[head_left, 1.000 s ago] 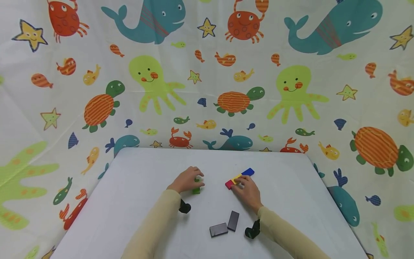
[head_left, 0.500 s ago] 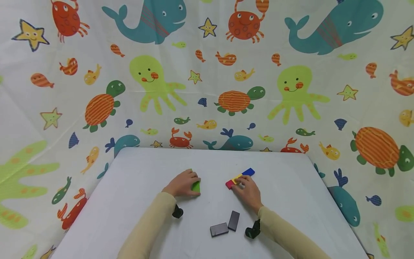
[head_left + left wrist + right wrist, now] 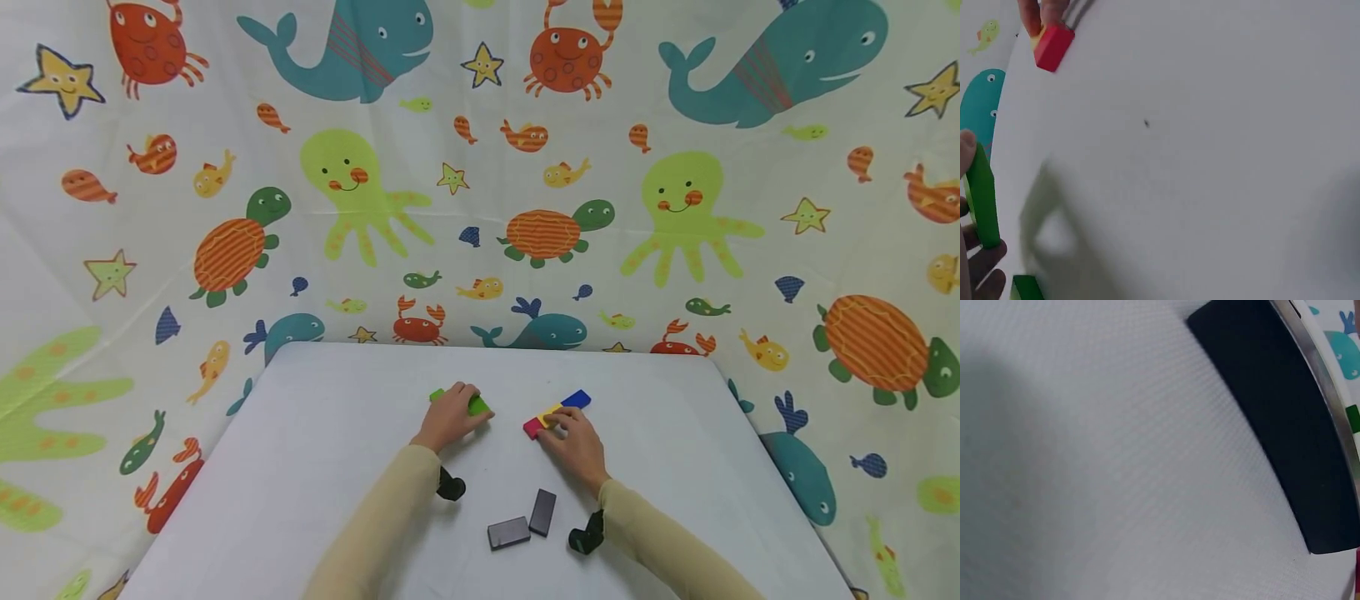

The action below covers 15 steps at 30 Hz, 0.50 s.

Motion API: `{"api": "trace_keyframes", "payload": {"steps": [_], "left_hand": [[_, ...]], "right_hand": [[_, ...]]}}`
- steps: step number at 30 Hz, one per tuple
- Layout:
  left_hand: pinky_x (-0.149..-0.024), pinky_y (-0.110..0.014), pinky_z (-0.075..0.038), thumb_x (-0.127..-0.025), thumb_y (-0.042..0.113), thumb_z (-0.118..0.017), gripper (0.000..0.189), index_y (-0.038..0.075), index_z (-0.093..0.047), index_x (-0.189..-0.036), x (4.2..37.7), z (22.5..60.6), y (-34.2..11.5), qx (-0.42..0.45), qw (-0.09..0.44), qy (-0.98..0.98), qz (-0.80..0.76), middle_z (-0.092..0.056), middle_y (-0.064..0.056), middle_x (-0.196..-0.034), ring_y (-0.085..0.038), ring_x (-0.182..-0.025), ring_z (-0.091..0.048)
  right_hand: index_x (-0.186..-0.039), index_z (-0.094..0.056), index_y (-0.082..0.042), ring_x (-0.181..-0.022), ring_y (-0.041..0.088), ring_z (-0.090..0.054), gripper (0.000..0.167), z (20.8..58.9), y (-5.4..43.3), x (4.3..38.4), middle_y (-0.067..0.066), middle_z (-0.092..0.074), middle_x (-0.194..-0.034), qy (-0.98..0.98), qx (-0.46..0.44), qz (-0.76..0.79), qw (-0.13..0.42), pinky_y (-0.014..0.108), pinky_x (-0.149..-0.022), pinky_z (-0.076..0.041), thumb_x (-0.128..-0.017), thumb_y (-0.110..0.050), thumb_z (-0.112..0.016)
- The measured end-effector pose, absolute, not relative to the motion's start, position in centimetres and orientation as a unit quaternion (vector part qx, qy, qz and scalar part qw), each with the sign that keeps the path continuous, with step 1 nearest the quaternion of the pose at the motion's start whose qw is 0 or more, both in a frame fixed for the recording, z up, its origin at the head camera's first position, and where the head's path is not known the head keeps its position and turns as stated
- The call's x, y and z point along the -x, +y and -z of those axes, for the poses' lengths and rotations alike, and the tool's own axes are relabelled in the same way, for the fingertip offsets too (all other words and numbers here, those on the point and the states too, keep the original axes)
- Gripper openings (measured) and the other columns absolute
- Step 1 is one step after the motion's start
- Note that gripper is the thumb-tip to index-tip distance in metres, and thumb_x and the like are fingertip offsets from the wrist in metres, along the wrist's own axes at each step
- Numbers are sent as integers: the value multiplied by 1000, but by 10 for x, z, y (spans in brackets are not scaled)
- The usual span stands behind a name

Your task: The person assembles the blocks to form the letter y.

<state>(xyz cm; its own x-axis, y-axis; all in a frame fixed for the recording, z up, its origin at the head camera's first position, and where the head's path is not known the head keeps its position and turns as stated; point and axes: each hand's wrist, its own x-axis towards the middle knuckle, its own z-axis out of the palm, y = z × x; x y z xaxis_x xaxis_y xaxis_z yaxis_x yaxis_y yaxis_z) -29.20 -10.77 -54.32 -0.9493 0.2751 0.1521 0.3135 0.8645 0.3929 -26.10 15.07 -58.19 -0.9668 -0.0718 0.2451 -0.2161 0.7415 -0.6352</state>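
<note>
My left hand (image 3: 447, 417) holds a green block (image 3: 477, 406), which hangs raised over the table in the left wrist view. A second green block (image 3: 437, 394) lies on the table behind that hand, showing at the bottom of the left wrist view (image 3: 1027, 287). My right hand (image 3: 577, 447) pinches the yellow block (image 3: 550, 416) in a slanting row. At the row's near end sits a red block (image 3: 532, 427); a blue block (image 3: 577, 400) forms the far end. The right hand's fingers cover part of the yellow block.
Two dark grey blocks, one lying crosswise (image 3: 508, 532) and one lengthwise (image 3: 542, 512), rest near the right wrist. One looms large and dark (image 3: 1279, 419) in the right wrist view. A patterned sea-animal cloth hangs behind the white table (image 3: 337, 383).
The left hand first drew left with the green block, then swung right and turned, uncovering another green block behind it. The right hand and the coloured row stayed put.
</note>
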Motion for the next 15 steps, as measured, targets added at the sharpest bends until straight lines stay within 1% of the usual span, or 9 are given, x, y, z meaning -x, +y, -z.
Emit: {"api": "trace_keyframes", "payload": {"steps": [2, 6, 8, 10, 13, 15], "left_hand": [[-79, -34, -51, -88, 46, -69, 50, 6, -63, -118, 294, 541, -98, 123, 47, -960, 245, -60, -10, -111, -19, -90, -54], [-91, -38, -50, -91, 42, -67, 50, 2, -63, -121, 296, 542, -82, 65, 62, -949, 302, -59, -14, -119, -24, -102, -56], [-93, -41, -49, -91, 38, -68, 50, -2, -63, -121, 297, 544, -75, 43, 73, -940, 331, -56, -18, -120, -28, -105, -56], [-94, -41, -48, -91, 34, -69, 48, -5, -64, -119, 296, 546, -69, 28, 75, -939, 335, -53, -21, -123, -30, -108, -55], [-94, -44, -48, -89, 22, -72, 41, -7, -65, -116, 292, 548, -63, 28, 59, -945, 320, -49, -25, -128, -36, -112, -55], [-95, -44, -47, -88, 15, -73, 37, -7, -65, -115, 291, 549, -60, 38, 41, -954, 293, -47, -25, -131, -38, -114, -54]], "right_hand": [[-109, -73, -8, -104, 26, -61, 31, 581, 150, 260, 8, -61, -114, -928, -78, -351, 102, 44, -89, -51, -85, -28, -77], [-108, -73, -8, -106, 28, -60, 30, 579, 149, 259, 9, -61, -115, -926, -77, -355, 100, 46, -91, -50, -86, -28, -77], [-108, -73, -7, -106, 28, -60, 31, 579, 149, 258, 10, -61, -115, -926, -77, -357, 100, 47, -90, -50, -85, -28, -77], [-108, -73, -7, -105, 29, -60, 32, 580, 149, 258, 10, -61, -115, -926, -80, -356, 102, 47, -89, -51, -86, -29, -76], [-108, -73, -7, -104, 28, -61, 31, 581, 149, 258, 9, -61, -114, -926, -84, -352, 108, 46, -88, -51, -86, -29, -76], [-108, -73, -7, -104, 28, -61, 31, 581, 150, 258, 9, -61, -113, -926, -84, -350, 112, 46, -88, -51, -85, -28, -76]]}}
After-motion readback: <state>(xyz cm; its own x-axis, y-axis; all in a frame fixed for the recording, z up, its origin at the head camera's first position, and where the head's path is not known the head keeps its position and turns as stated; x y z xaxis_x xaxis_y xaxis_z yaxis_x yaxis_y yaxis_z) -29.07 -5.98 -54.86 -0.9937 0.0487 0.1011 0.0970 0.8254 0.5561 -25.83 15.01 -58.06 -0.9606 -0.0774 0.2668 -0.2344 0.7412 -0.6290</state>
